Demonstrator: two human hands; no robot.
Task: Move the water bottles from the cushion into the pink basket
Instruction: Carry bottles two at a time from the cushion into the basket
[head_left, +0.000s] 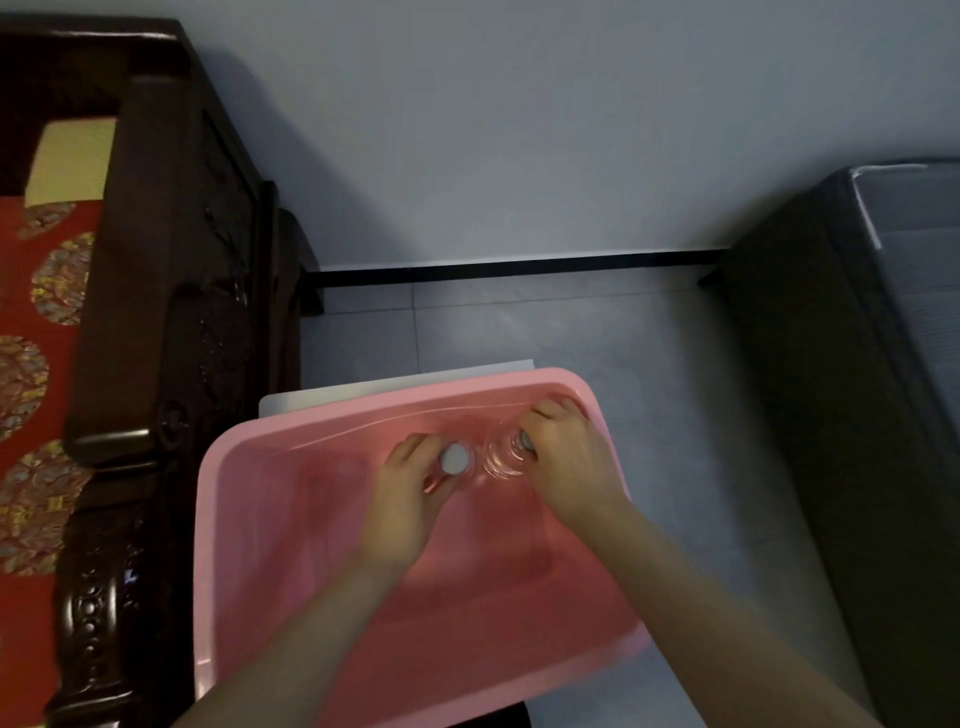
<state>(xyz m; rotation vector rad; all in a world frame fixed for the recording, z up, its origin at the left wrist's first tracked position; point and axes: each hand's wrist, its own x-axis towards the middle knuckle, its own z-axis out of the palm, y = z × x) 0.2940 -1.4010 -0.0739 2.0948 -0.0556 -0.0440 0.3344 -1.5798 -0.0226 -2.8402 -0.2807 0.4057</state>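
Head view
Risk, tipping: both water bottles stand upright and close together at about 12 o'clock inside the pink basket (249, 519); letting go unevenly could, I judge, knock one against the other and topple it.
Risk, basket shift: the pink basket sits skewed on a white board (322, 397) and overhangs it toward 5 o'clock; a push downward near that side might tilt it.
Risk, clear plastic: the bottles are see-through and the light is dim, so their footing on the basket floor cannot be told.
Left hand (410, 499): fingers curled around the left bottle (456, 460) just below its grey cap, clamped on it from 8 o'clock.
Right hand (566, 457): fingers wrapped over the neck of the right bottle (501, 457), covering most of its cap, gripping from 3 o'clock.
Bottles: side by side, nearly touching, near the basket's far wall.
Cushion (31, 364): red, patterned, at 9 o'clock on a dark wooden seat (156, 312); no bottle shows on the visible part.
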